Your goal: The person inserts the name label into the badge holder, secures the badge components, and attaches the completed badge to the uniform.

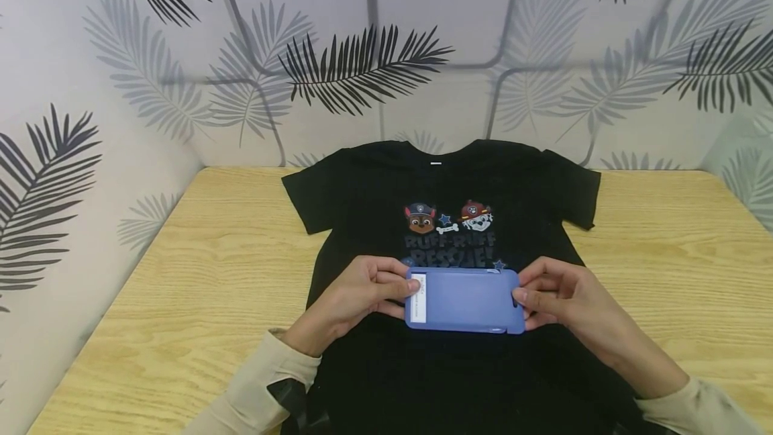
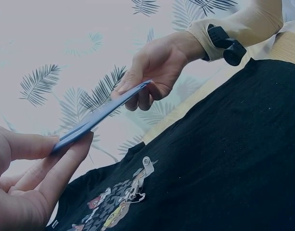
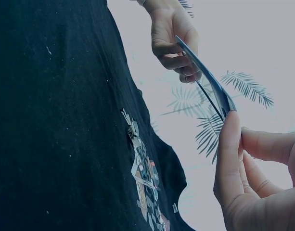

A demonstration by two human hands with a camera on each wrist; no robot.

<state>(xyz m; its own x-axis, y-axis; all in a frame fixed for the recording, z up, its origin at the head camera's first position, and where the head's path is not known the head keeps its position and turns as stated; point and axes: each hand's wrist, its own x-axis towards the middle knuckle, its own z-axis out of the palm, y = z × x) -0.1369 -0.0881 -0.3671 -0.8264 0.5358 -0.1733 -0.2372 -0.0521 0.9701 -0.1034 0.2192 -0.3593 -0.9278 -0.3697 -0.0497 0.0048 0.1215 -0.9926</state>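
Note:
A flat blue badge holder (image 1: 465,301) is held level above the black T-shirt (image 1: 374,213), a white printed label (image 1: 418,299) at its left end and a small dark slot at its right. My left hand (image 1: 368,291) pinches the label end, thumb on top and fingers underneath. The opposite end is gripped by my right hand (image 1: 561,297) the same way. From the side, in the left wrist view, the holder (image 2: 101,114) is thin and tilted, clear of the shirt. It covers part of the shirt's lower print in the head view.
The shirt lies spread on a wooden table (image 1: 199,274), collar towards the leaf-patterned backdrop (image 1: 423,106). Over the print (image 2: 106,207) in the left wrist view sits a small pale tab (image 2: 147,166) with a round stud. A black strap (image 1: 296,401) crosses the left sleeve.

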